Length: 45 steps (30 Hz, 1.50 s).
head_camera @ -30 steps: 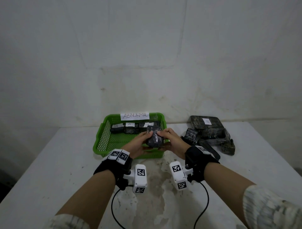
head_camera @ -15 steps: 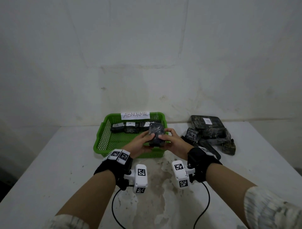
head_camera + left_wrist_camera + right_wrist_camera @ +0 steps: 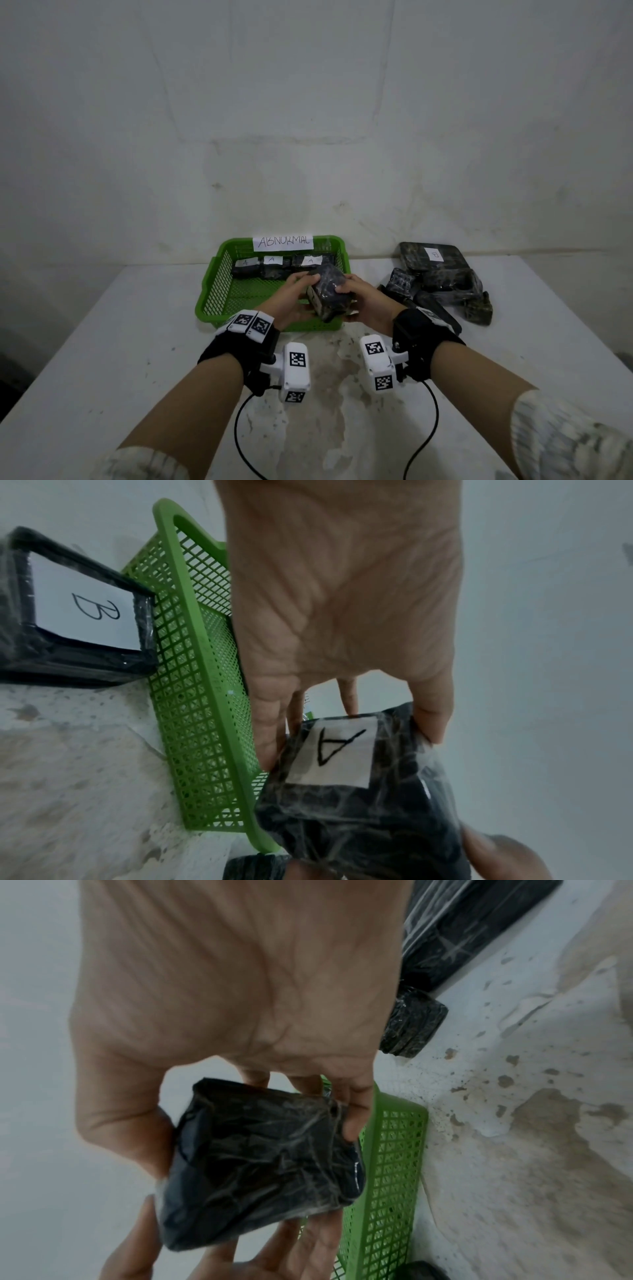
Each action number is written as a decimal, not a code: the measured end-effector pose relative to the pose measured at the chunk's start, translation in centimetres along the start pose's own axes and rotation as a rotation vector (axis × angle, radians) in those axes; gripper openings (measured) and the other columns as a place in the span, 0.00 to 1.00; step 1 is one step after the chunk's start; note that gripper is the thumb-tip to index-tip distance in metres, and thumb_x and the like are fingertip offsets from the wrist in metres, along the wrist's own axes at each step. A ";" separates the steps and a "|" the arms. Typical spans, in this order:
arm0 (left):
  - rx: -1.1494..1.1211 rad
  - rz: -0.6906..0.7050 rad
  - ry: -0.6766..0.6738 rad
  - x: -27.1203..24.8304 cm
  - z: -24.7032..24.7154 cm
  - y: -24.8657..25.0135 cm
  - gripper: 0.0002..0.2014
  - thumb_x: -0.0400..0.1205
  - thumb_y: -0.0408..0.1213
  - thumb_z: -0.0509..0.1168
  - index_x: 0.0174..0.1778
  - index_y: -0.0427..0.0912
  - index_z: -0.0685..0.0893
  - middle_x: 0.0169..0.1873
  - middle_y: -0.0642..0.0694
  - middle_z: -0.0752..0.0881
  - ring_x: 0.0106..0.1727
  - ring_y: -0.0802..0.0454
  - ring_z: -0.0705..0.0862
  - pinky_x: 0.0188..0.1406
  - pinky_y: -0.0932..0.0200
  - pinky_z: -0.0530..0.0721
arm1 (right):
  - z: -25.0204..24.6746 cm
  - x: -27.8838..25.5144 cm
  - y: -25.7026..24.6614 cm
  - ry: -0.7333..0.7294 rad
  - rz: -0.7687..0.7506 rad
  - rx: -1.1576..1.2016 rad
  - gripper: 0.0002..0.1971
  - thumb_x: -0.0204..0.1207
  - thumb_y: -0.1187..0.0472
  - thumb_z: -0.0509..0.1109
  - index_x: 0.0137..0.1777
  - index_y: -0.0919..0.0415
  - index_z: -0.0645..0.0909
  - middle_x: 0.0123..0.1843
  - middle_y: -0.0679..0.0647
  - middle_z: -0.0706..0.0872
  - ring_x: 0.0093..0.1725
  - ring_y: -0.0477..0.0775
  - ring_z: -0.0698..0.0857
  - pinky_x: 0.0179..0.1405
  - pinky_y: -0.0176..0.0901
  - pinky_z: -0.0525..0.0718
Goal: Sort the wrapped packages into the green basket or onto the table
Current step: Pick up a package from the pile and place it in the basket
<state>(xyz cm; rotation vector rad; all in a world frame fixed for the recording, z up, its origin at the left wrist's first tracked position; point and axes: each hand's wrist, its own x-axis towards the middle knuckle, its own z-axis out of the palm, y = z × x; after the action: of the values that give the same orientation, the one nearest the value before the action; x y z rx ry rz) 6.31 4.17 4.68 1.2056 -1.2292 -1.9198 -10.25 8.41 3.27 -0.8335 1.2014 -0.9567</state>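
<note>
Package [image 3: 329, 291] now tilted (label A), both hands [image 3: 287, 301] gripping.

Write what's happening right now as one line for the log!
held: package labelled A | left hand and right hand: both grip it | place: over green basket near edge | basket holds: three A packages
</note>
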 end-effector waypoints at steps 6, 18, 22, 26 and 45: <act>0.036 0.000 0.005 0.1 0.1 -0.5 0.27 0.82 0.53 0.58 0.70 0.38 0.68 0.66 0.36 0.75 0.62 0.38 0.80 0.54 0.43 0.85 | 0.7 -0.1 -0.4 0.068 0.004 -0.116 0.20 0.77 0.50 0.70 0.67 0.53 0.75 0.56 0.52 0.84 0.55 0.53 0.83 0.50 0.46 0.81; 0.099 0.132 -0.168 -0.9 -1.0 0.3 0.23 0.80 0.26 0.63 0.69 0.49 0.74 0.69 0.32 0.75 0.59 0.39 0.81 0.56 0.42 0.83 | 0.5 0.5 -0.2 0.235 0.065 -0.306 0.40 0.66 0.24 0.63 0.59 0.59 0.86 0.48 0.54 0.89 0.50 0.56 0.84 0.55 0.47 0.76; -0.140 0.126 -0.010 -0.7 -1.9 0.6 0.15 0.82 0.28 0.60 0.64 0.43 0.75 0.69 0.35 0.73 0.60 0.35 0.78 0.39 0.46 0.89 | 0.8 1.0 -0.6 0.173 0.018 0.037 0.28 0.78 0.34 0.60 0.62 0.58 0.81 0.56 0.58 0.86 0.51 0.56 0.83 0.49 0.46 0.79; -0.315 0.116 0.120 -0.5 -3.4 0.3 0.15 0.84 0.31 0.58 0.67 0.41 0.70 0.67 0.35 0.72 0.62 0.32 0.76 0.39 0.42 0.88 | 2.2 1.7 -1.0 0.091 0.005 0.099 0.31 0.74 0.36 0.68 0.73 0.52 0.73 0.67 0.57 0.82 0.60 0.58 0.81 0.57 0.51 0.79; 0.586 -0.073 0.852 7.6 -18.6 1.6 0.19 0.81 0.46 0.59 0.67 0.46 0.76 0.70 0.33 0.71 0.72 0.35 0.67 0.70 0.48 0.65 | 9.7 12.3 -1.6 0.223 0.274 0.238 0.16 0.81 0.61 0.69 0.65 0.67 0.75 0.50 0.59 0.80 0.53 0.59 0.81 0.60 0.52 0.82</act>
<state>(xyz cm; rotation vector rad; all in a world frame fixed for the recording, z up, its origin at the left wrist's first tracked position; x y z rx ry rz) 19.57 -10.19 -0.14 2.0813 -1.2605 -0.8582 0.16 -3.31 1.85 -0.3686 1.3217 -0.9593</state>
